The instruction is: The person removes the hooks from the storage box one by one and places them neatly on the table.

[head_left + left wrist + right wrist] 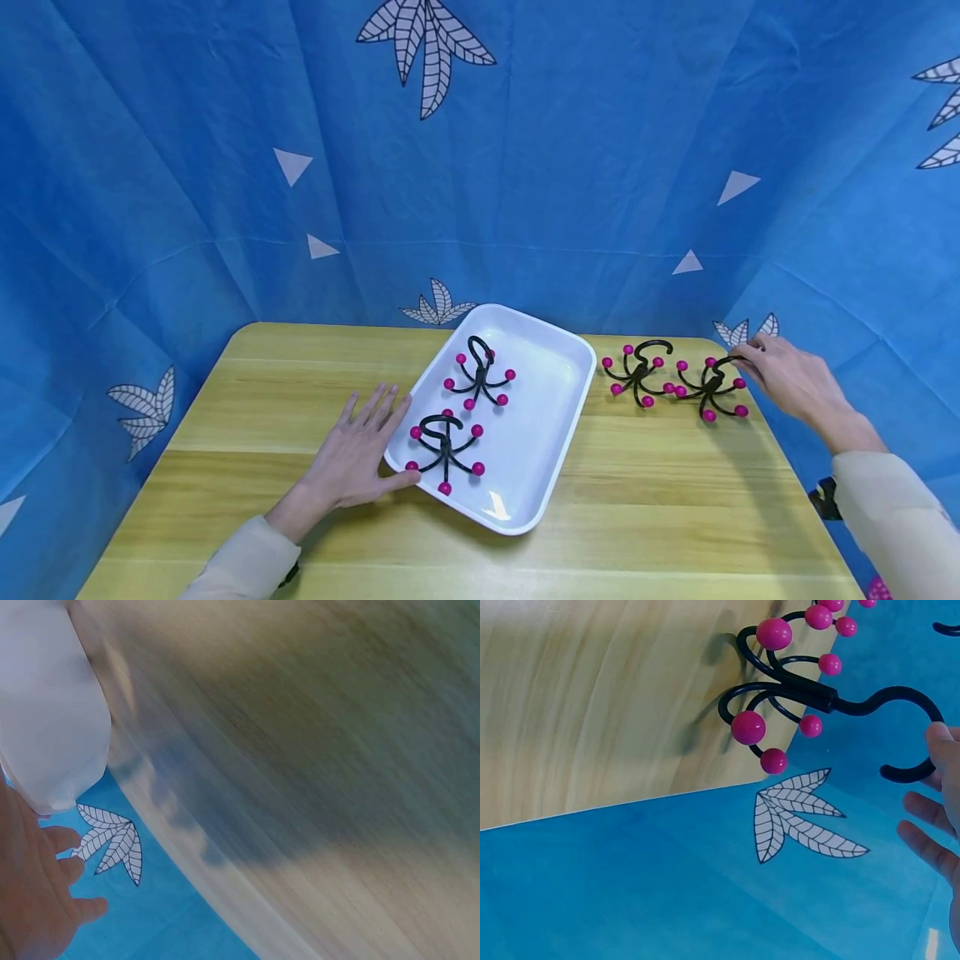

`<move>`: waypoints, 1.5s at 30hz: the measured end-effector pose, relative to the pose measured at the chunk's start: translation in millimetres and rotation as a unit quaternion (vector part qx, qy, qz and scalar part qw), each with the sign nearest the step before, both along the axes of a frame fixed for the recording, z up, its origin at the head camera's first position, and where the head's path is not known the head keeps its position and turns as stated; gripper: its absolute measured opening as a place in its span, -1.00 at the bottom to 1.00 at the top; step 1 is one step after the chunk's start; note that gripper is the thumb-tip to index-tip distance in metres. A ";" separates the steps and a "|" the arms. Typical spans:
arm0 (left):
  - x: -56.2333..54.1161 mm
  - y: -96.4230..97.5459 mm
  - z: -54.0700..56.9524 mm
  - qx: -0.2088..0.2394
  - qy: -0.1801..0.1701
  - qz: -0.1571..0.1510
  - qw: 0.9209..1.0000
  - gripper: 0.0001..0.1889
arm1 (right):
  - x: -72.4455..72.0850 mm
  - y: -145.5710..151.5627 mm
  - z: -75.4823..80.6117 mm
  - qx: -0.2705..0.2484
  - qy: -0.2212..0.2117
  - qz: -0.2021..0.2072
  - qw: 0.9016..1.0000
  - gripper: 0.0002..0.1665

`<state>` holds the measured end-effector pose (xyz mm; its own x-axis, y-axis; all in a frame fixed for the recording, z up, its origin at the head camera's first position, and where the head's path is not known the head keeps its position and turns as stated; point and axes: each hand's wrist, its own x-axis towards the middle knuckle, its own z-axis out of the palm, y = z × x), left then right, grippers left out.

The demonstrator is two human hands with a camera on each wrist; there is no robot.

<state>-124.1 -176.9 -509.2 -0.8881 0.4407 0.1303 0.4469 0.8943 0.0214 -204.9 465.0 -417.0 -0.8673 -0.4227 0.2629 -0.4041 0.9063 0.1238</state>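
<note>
My right hand (797, 381) pinches the curved end of a black hook hanger (712, 386) at the table's right back corner. Pink balls tip that hanger's several curled arms. In the right wrist view, thumb and fingers meet on the rounded hook (907, 691). A matching hanger (640, 372) stands just left of it. Two more, a rear hanger (481, 377) and a front hanger (446, 448), are inside the white tray (525, 467). My left hand (351, 458) is spread flat at the tray's left edge, fingers straight, the thumb reaching its front rim.
A light wooden table (660, 517) carries everything. Blue cloth (570, 167) with leaf and triangle prints hangs behind it and at both sides. The table's right edge lies close to the right hand.
</note>
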 end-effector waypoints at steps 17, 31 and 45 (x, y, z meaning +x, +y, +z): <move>0.1 0.2 -0.1 0.002 0.002 0.001 1.000 0.20 | -21.0 -2.7 -0.6 -0.011 -0.029 -0.030 0.999 -0.77; 0.6 0.6 2.1 -0.004 -0.002 0.002 1.000 0.20 | -19.4 -2.6 -1.3 -0.011 -0.030 -0.037 0.999 -0.67; 0.8 0.7 1.0 -0.002 -0.004 0.000 1.000 0.20 | 1.0 -29.3 18.2 -0.002 -0.061 -0.069 0.996 -0.36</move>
